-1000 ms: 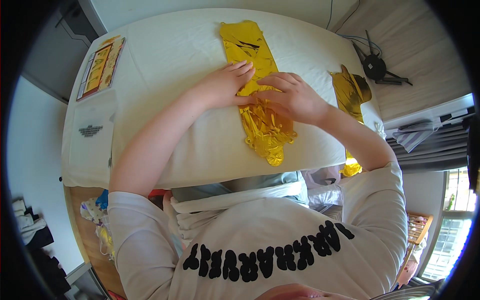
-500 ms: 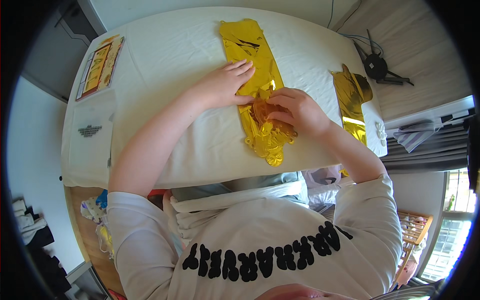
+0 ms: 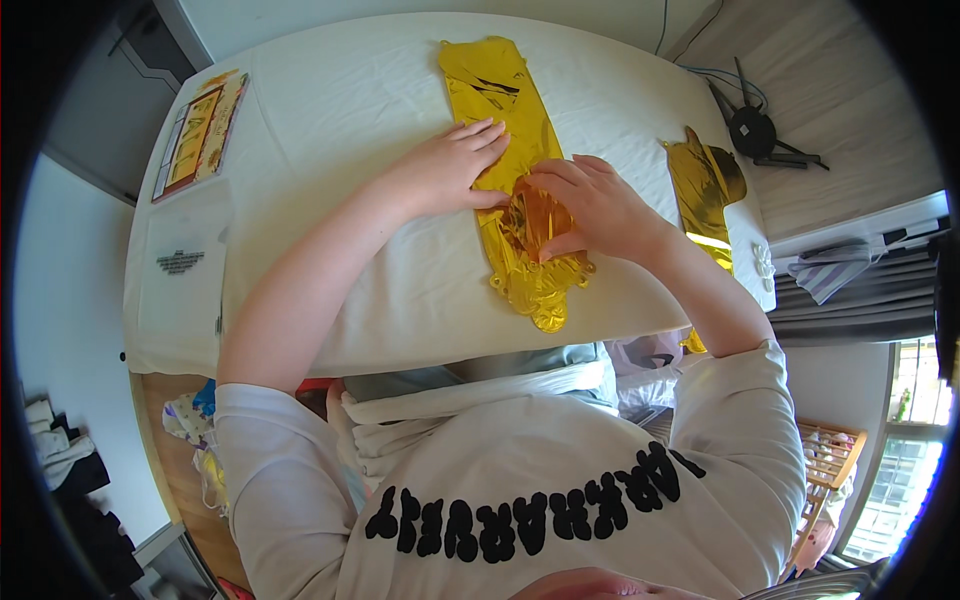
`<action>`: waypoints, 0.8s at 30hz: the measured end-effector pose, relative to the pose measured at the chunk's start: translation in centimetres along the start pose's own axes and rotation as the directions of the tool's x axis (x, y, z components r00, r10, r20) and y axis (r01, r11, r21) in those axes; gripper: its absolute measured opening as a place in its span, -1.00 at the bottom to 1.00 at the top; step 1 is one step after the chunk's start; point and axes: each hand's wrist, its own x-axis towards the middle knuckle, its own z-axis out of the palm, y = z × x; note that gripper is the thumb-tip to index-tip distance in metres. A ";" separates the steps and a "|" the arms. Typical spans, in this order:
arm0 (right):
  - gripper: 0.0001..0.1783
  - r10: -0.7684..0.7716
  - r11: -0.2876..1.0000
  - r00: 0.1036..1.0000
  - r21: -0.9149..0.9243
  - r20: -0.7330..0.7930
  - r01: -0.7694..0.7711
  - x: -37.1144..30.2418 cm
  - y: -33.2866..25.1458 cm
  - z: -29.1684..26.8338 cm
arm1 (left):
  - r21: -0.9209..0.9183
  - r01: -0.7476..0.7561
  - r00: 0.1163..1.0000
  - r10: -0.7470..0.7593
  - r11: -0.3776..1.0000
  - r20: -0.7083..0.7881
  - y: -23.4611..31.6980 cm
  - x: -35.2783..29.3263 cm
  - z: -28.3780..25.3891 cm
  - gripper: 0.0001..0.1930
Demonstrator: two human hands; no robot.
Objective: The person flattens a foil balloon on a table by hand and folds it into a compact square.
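My left hand (image 3: 448,172) lies flat and open, fingers spread a little, pressing the long gold foil balloon (image 3: 508,130) down against the white table (image 3: 340,110) about halfway along its length. My right hand (image 3: 590,205) is curled just beside it, thumb and fingertips pinched on a fold of the same foil, lifting a crumpled orange-gold pucker off the surface; that hand is narrow and holding foil, not empty. The balloon runs away from me up the middle of the table, its far end flat and smooth, its near end wrinkled and bunched close to the table edge in front of my chest. A second gold foil piece (image 3: 705,190) lies well apart on the right, partly hanging over the edge, and a flat printed card (image 3: 198,130) with a clear plastic sleeve (image 3: 182,262) sits far to the left. As I judge it, the risk is in the pinch: the film is thin, and if I pull the fold up sharply while my left palm pins the rest, a seam could split or the foil crease for good. The sheet also looks slippery on the cloth, so easing off my left hand could let the near end slide over the edge.
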 end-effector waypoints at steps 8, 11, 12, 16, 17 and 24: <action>0.06 -0.037 0.995 0.999 -0.090 0.009 0.038 0.0 -0.1 0.1 | -0.017 0.015 1.000 -0.015 1.000 -0.023 0.0 0.0 0.3 -0.08; 0.05 -0.048 0.994 0.999 -0.098 0.004 0.048 0.0 -0.1 0.1 | -0.089 0.027 0.999 -0.031 0.996 -0.042 -0.3 0.2 0.5 -0.10; 0.05 -0.049 0.993 0.999 -0.108 0.009 0.049 0.1 0.0 0.2 | -0.146 0.036 0.998 -0.044 0.989 -0.052 -0.4 0.2 0.4 -0.11; 0.08 -0.046 0.990 0.998 -0.129 0.033 0.050 0.0 0.0 0.2 | -0.102 0.053 0.996 -0.060 0.993 -0.062 0.4 0.1 0.3 -0.07; 0.08 -0.046 0.991 0.998 -0.128 0.031 0.049 0.0 -0.1 0.1 | -0.057 0.045 0.996 -0.049 0.997 -0.074 0.5 -0.1 0.4 -0.03; 0.09 -0.060 0.997 0.998 -0.039 0.019 0.061 0.2 0.3 -0.3 | -0.015 0.046 0.995 -0.047 0.999 -0.089 0.7 -0.2 0.3 0.05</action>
